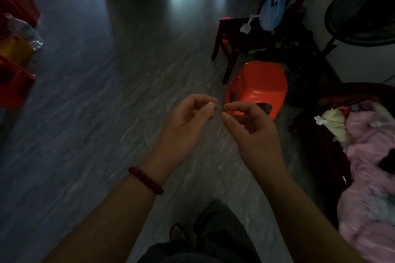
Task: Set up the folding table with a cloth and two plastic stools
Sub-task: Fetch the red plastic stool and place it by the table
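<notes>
An orange plastic stool (259,83) stands upright on the dark floor, just beyond my hands and to the right. Part of a second orange stool (222,28) shows behind a dark wooden chair (245,34). My left hand (188,121), with a red bead bracelet on the wrist, and my right hand (254,132) hover in front of me above the floor. Their fingers are loosely curled, the fingertips nearly meet, and I see nothing held in either. No folding table is in view.
Red and yellow plastic items (15,85) are stacked along the left edge. A standing fan (363,6) is at the upper right, and a blue bag (272,10) hangs on the chair. Pink cloth (372,156) is heaped at the right. Grey floor (96,113) stretches ahead and left.
</notes>
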Tool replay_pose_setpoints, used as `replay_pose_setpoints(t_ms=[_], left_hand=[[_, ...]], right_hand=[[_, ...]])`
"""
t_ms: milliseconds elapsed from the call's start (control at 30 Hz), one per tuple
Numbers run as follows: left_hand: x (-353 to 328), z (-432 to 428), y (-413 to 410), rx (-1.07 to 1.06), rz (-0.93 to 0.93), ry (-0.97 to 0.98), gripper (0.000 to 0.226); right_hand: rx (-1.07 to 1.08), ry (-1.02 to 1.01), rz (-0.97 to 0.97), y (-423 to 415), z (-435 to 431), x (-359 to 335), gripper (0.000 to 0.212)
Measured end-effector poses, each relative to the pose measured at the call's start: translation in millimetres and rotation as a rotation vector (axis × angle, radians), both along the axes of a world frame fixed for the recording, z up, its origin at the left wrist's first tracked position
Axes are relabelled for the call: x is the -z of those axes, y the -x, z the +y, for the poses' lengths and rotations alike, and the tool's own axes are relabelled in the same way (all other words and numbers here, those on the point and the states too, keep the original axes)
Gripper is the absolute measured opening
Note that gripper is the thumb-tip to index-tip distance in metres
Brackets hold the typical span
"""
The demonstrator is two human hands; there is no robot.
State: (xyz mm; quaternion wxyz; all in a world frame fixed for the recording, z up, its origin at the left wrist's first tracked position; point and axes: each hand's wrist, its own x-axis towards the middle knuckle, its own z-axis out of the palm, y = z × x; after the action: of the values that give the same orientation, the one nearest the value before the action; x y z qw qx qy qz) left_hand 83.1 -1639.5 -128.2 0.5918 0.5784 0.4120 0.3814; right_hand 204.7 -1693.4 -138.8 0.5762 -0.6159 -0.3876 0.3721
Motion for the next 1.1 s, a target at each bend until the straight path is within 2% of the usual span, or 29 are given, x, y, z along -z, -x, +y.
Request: replay_pose_setpoints(t_ms=[333,600,867,1100], left_hand=[[0,189,-83,-0.032,-0.022,0.004,0.011],[-2,305,-145,-0.06,-0.028,0.059,0.013],[-1,425,-183,-0.032,-0.033,0.037,0.013],[3,569,-195,0.01,-0.021,0.0,0.013]], right_hand=[[-0.044,-0.069,-0.044,-81,192,0,0.013],[-0.058,-0.05,-0.016,-143,314,-2,0.014],[-0.031,-0.019,0.001,-181,428,0,0.013],[-0.024,-0.004,0.021,-191,569,7,0.012]])
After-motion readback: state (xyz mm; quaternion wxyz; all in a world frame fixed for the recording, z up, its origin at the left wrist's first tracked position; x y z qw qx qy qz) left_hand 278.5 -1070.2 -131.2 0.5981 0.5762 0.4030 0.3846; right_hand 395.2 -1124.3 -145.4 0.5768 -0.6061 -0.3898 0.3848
